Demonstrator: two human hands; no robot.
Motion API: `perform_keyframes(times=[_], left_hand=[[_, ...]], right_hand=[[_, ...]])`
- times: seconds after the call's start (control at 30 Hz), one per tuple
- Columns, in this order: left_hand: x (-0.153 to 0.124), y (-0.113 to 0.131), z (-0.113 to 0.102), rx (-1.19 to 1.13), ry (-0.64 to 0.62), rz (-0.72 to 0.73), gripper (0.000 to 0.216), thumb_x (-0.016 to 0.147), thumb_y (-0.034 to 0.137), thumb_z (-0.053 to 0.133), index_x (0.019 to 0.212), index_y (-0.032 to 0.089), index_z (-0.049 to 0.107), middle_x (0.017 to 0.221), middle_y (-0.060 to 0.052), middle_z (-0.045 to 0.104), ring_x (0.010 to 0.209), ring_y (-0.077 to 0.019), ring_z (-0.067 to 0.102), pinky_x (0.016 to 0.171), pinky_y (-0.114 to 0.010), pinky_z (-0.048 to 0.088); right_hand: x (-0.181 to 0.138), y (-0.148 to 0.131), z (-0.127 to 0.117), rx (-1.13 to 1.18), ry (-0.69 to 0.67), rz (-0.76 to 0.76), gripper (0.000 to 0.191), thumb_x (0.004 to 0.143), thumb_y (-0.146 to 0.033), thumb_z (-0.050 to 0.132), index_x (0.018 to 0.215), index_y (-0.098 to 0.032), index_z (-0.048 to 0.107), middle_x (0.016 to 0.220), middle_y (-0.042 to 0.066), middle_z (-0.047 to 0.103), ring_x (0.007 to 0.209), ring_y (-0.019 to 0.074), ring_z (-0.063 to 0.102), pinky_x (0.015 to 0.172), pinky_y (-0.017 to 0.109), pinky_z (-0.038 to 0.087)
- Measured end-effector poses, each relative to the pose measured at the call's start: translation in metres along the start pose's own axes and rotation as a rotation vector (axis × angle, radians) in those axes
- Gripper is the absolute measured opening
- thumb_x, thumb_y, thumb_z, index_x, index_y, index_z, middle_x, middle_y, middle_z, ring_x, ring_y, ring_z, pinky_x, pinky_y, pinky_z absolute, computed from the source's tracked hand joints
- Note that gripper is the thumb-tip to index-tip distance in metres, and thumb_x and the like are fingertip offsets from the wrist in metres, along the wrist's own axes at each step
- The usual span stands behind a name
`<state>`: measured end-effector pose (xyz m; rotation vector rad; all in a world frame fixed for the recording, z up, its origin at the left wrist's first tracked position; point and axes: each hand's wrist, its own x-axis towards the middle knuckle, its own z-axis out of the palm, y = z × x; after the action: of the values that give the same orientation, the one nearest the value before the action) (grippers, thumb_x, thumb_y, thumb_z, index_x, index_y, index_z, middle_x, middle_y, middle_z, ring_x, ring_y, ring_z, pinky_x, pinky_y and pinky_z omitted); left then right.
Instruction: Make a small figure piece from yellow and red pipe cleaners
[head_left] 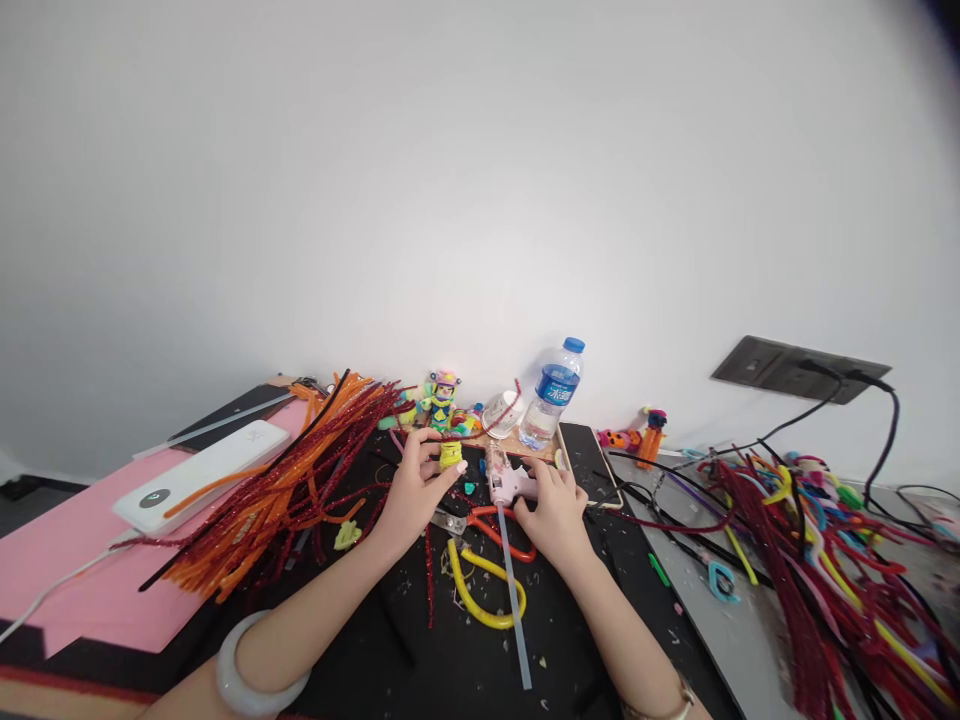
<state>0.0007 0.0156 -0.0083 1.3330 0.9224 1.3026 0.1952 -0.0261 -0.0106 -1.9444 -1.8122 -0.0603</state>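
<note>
My left hand (414, 487) is closed on a small yellow coil of pipe cleaner (450, 455), held between thumb and fingers. A dark red glittery pipe cleaner (480, 434) runs just above it. My right hand (553, 508) grips the handle of a pale pink hot glue gun (501, 477). From the back of the gun a long translucent glue stick (514, 600) reaches down toward me. Under and between my hands lie pliers or cutters with one red handle (517, 545) and one yellow handle (480, 610). A little teal piece (469, 488) rests between the hands.
Orange and dark red pipe cleaners (247, 520) lie at left by a white power bank (202, 475) on pink card (82, 540). Behind stand a colourful figure (442, 398), a tilted paper cup (502, 413) and a water bottle (551, 395). More pipe cleaners (780, 560) and cables crowd the right.
</note>
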Motion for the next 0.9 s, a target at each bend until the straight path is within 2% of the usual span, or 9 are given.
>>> perform_keyframes(times=[0.2, 0.47, 0.6, 0.73, 0.9], left_hand=[[-0.002, 0.003, 0.001, -0.001, -0.042, -0.012, 0.044, 0.073, 0.026, 0.061, 0.109, 0.024, 0.034, 0.099, -0.003, 0.055, 0.083, -0.0152, 0.063, 0.081, -0.035, 0.050], [0.005, -0.008, -0.004, -0.043, 0.027, -0.009, 0.041, 0.076, 0.029, 0.057, 0.110, 0.024, 0.035, 0.103, -0.005, 0.055, 0.085, -0.0151, 0.063, 0.080, -0.035, 0.051], [0.005, -0.003, -0.007, -0.065, 0.000, -0.061, 0.041, 0.078, 0.034, 0.055, 0.113, 0.025, 0.034, 0.108, -0.006, 0.056, 0.084, -0.0148, 0.063, 0.076, -0.034, 0.052], [0.003, 0.003, -0.006, -0.072, -0.050, -0.076, 0.042, 0.078, 0.034, 0.055, 0.114, 0.023, 0.034, 0.112, -0.008, 0.057, 0.094, -0.0168, 0.060, 0.079, -0.034, 0.050], [0.001, 0.000, -0.001, -0.117, -0.109, -0.082, 0.041, 0.077, 0.034, 0.057, 0.109, 0.022, 0.035, 0.110, -0.007, 0.057, 0.092, -0.0168, 0.061, 0.081, -0.035, 0.051]], right_hand=[[0.002, 0.006, 0.005, 0.014, -0.052, -0.009, 0.048, 0.065, -0.020, 0.053, 0.113, -0.025, 0.051, 0.109, 0.007, 0.059, 0.102, 0.0273, 0.048, 0.086, 0.043, 0.028], [0.004, 0.003, -0.001, 0.050, 0.068, -0.099, 0.045, 0.067, -0.019, 0.054, 0.112, -0.027, 0.054, 0.106, 0.004, 0.061, 0.099, 0.0253, 0.050, 0.081, 0.036, 0.030], [0.004, 0.002, -0.002, 0.233, 0.093, -0.200, 0.033, 0.071, -0.021, 0.055, 0.103, -0.024, 0.058, 0.099, 0.003, 0.063, 0.090, 0.0208, 0.055, 0.079, 0.033, 0.033], [0.000, -0.003, -0.002, 0.468, 0.031, -0.229, 0.016, 0.075, -0.024, 0.053, 0.089, -0.020, 0.060, 0.085, 0.002, 0.064, 0.076, 0.0173, 0.057, 0.070, 0.028, 0.039], [-0.005, -0.008, -0.005, 0.582, 0.013, -0.254, 0.013, 0.079, -0.028, 0.051, 0.080, -0.018, 0.058, 0.070, 0.000, 0.059, 0.062, 0.0136, 0.055, 0.059, 0.024, 0.042]])
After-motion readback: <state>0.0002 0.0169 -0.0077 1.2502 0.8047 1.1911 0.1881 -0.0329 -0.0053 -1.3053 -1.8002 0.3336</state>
